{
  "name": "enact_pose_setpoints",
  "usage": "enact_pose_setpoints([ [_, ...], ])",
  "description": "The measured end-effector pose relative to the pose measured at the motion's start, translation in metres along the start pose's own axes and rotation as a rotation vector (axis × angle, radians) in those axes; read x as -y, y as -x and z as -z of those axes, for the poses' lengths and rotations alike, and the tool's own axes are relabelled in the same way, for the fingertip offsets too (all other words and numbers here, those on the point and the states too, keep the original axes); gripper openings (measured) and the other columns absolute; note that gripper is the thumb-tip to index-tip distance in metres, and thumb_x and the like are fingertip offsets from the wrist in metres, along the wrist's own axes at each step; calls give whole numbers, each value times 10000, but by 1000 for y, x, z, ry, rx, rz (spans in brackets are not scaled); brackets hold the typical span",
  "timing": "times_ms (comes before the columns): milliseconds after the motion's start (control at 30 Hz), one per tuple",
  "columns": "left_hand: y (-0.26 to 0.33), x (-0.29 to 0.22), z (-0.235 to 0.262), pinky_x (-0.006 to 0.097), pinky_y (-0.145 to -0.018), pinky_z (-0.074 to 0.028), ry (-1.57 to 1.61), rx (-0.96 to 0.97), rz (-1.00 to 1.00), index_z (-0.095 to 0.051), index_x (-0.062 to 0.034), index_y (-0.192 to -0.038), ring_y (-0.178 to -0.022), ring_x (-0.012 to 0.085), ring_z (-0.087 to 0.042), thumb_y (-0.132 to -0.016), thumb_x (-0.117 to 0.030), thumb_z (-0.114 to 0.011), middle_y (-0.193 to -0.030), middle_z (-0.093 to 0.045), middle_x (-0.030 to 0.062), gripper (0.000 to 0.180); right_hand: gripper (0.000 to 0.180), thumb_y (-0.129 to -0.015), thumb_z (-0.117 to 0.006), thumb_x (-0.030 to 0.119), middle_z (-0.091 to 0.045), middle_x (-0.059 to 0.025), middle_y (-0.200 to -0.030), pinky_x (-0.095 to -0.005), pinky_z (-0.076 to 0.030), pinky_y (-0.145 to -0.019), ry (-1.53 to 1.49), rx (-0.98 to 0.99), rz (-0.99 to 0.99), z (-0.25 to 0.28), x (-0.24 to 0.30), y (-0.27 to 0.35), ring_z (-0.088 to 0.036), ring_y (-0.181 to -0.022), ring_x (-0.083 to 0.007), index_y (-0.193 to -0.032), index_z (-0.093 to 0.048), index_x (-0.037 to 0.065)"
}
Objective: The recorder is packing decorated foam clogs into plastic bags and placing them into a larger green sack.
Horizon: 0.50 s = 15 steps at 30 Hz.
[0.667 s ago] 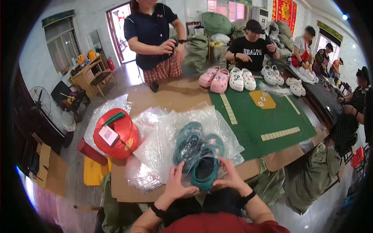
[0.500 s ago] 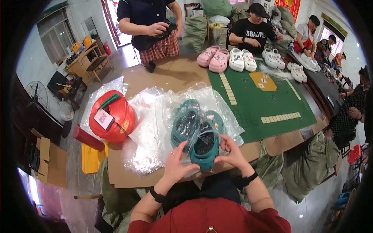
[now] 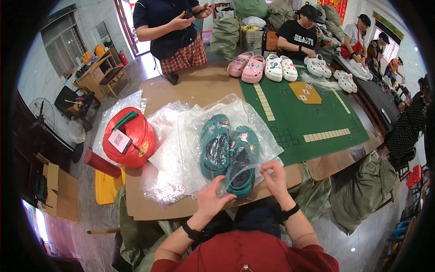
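1. From where I stand, this looks like a small shoe workshop, set in a room with pale marbled walls point(image 3: 102, 11).
2. On a table spread with brown cardboard sheeting point(image 3: 174, 93), pink rubber clogs point(image 3: 253, 70) and white rubber clogs point(image 3: 273, 69) line up in pairs.
3. Nearer, dark-green rubber clogs point(image 3: 215, 147) lie among shiny clear plastic bags point(image 3: 165, 163).
4. Bulging green woven sacks point(image 3: 360, 195) slump beside the table, with more against the back wall.
5. Several people sit working along a long dark table point(image 3: 378, 99), with white shoes on it.
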<state>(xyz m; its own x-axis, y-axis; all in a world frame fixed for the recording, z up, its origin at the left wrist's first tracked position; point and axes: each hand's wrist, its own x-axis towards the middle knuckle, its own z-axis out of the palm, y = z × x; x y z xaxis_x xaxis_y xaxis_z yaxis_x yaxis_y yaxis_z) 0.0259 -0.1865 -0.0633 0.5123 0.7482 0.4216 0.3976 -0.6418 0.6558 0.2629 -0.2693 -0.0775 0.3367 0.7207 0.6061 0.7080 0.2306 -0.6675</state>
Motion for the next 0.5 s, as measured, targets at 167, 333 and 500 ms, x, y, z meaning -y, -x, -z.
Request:
enact_pose_setpoints([
  [167,-3,-6,0,312,-466,-348,-17,-77,148,-650,-112,-1076,-484,162,-421,-602,-418,-885,-553,-403,17,611,99,-861,-651,-12,-602,-72,-876,-276,-438,-747,-389,-163,-140,5,33,-8,-555,-818,-158,-892,-566,28],
  [333,-14,-26,-3,287,-458,-285,74,-175,174,-661,-82,-1058,-481,112,-323,-632,-357,-888,-550,-322,-5,555,105,-892,-614,-21,-556,-23,-904,-229,-416,-709,-591,-213,-203,-9,49,-6,-497,-776,-93,-942,-534,22],
  [500,-16,-22,-14,275,-465,-328,111,56,-5,-672,-97,-1021,-484,117,-369,-748,-282,-826,-562,-406,-1,364,147,-851,-605,-46,-545,-36,-867,-242,-409,-696,-174,-272,-283,10,18,7,-502,-748,-115,-960,-537,25],
])
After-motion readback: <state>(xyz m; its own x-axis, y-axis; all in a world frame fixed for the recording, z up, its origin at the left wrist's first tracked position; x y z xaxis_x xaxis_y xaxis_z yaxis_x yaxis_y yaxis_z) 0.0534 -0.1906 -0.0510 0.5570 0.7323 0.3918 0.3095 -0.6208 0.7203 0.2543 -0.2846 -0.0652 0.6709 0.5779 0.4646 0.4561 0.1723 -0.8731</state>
